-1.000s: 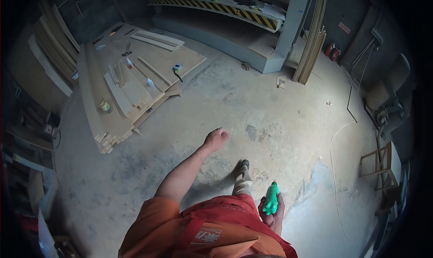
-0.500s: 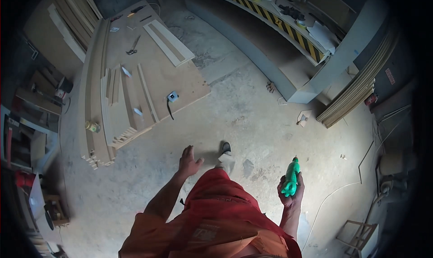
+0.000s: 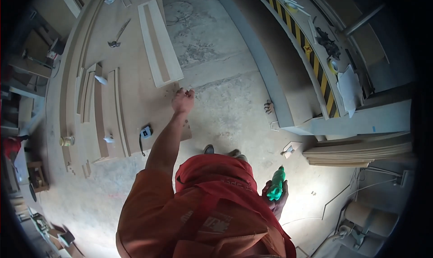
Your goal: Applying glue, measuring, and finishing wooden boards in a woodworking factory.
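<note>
My right hand (image 3: 275, 203) is closed around a green plastic bottle (image 3: 277, 184) with a narrow nozzle tip, held beside my body at the right. The bottle's tip points away from me. My left arm reaches forward, and my left hand (image 3: 183, 102) is over the right edge of the wooden worktable (image 3: 131, 73). Its fingers are curled in, with nothing visible in them. Nearest to it lies a long pale panel with a brown central strip (image 3: 155, 46). A blue tape measure (image 3: 145, 132) rests on the table, left of my forearm.
The table also carries a hammer (image 3: 118, 34), wood strips (image 3: 118, 109), small white bottles (image 3: 101, 80) and a jar (image 3: 66, 141). At right stand a long grey bench with black-yellow striped edging (image 3: 288, 21) and stacked sheets (image 3: 356, 152). A cable (image 3: 302, 219) crosses the floor.
I have moved nearer the table and bench. My left hand went forward from beside my body to the table's edge, its fingers curling. The green bottle stays in my right hand.
</note>
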### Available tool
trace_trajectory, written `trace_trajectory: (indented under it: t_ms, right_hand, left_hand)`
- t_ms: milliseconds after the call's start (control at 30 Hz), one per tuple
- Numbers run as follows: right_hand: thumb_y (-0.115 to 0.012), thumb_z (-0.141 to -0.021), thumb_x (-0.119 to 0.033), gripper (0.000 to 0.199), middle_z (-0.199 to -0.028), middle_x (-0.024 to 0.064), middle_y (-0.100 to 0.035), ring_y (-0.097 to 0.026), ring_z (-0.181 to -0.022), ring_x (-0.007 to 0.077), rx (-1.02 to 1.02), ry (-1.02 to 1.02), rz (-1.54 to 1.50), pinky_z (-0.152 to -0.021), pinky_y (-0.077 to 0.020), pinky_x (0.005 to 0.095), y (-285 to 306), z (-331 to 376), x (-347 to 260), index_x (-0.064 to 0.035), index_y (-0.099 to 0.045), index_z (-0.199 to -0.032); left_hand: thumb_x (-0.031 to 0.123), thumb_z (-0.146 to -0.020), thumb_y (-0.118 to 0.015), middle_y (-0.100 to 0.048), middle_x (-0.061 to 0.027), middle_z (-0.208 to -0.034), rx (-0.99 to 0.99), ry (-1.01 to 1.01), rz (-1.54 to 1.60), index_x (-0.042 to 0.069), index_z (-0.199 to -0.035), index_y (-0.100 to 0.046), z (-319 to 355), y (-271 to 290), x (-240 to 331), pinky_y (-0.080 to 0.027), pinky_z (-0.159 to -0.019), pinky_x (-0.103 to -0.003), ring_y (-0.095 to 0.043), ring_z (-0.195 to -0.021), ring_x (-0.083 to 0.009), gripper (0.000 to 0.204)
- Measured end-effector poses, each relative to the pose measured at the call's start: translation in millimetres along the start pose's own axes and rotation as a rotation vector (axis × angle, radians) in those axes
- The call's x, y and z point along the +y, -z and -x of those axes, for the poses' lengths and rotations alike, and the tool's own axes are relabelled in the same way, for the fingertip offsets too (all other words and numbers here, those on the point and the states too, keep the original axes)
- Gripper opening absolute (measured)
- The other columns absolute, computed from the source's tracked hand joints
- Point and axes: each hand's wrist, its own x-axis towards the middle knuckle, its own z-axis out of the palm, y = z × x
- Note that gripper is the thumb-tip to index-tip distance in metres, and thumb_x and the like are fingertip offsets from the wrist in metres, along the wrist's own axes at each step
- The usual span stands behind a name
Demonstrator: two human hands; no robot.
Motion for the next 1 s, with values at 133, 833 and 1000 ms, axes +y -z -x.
trace_trajectory:
  t_ms: [133, 833, 1000]
  right_hand:
    - [-0.068, -0.098, -0.057, 0.052, -0.088, 0.0149, -0.073, -0.071, -0.069, 0.0291, 0.038, 0.005, 0.132, -0.064, -0.0617, 0.0405, -99, -95, -64, -0.0067, -0.067, -0.112]
    - [-0.061, -0.105, -0.054, 0.048, -0.094, 0.0131, -0.071, -0.071, -0.077, 0.0259, -0.536, -0.366, 0.909, -0.071, -0.063, 0.0391, -717, -456, -180, -0.0082, -0.066, -0.118]
    - [-0.058, -0.105, -0.058, 0.053, -0.099, 0.0116, -0.068, -0.07, -0.082, 0.0236, -0.396, -0.451, 1.029, -0.074, -0.0624, 0.0384, -791, -478, -109, -0.0071, -0.063, -0.12]
  left_hand:
    - [0.056, -0.095, -0.064, -0.077, -0.0163, -0.112, 0.232, 0.149, -0.155, 0.011, -0.108, -0.074, -97, -6, 19, -0.059, -0.089, -0.048, -0.075, -0.104, -0.0372, 0.048]
    - [0.025, -0.092, -0.075, -0.075, -0.0135, -0.111, 0.54, 0.596, 0.109, 0.011, -0.114, -0.069, -112, -12, 43, -0.055, -0.092, -0.049, -0.07, -0.107, -0.0384, 0.027]
    - [0.025, -0.09, -0.076, -0.068, -0.0129, -0.13, 0.804, 0.609, -0.025, 0.012, -0.125, -0.067, -213, 5, 67, -0.05, -0.1, -0.049, -0.064, -0.119, -0.0368, 0.038]
